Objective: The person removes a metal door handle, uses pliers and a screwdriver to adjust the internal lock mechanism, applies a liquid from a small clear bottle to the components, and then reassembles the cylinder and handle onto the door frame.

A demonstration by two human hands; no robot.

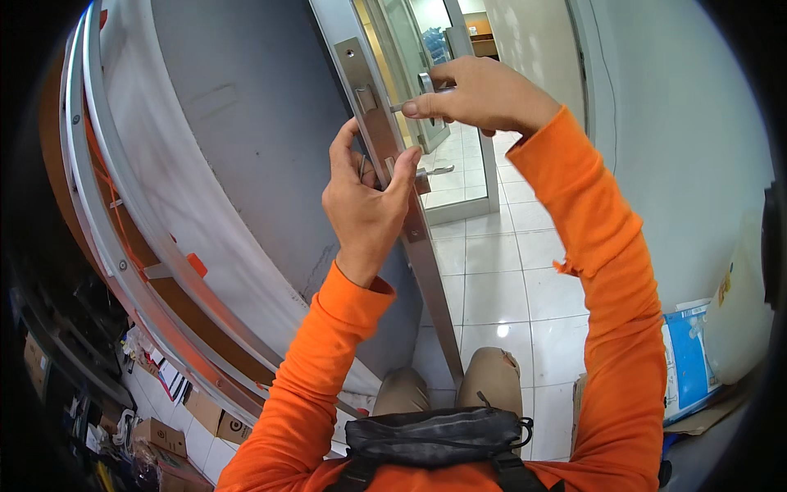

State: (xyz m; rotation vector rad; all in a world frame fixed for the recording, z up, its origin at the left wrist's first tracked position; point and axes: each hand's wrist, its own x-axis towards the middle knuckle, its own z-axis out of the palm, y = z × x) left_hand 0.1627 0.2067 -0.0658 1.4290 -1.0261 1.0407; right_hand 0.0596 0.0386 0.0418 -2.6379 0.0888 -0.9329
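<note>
Orange sleeves [619, 271] lie nearest. Left hand [366, 197] clasps the near-to-far metal door stile [437, 299]; rightward, right hand [492, 94] pinches perhaps a handle [425, 83].

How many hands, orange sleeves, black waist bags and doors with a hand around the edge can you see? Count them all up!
Hands: 2 (left hand, right hand)
Orange sleeves: 2 (left sleeve, right sleeve)
Black waist bag: 1
Door with a hand around its edge: 1
Total: 6

Cardboard box [215, 415], seven o'clock: bore a dark round printed mark, its lettering too small to read.
Blue-and-white package [687, 365], four o'clock: carried print that could not be read.
</note>
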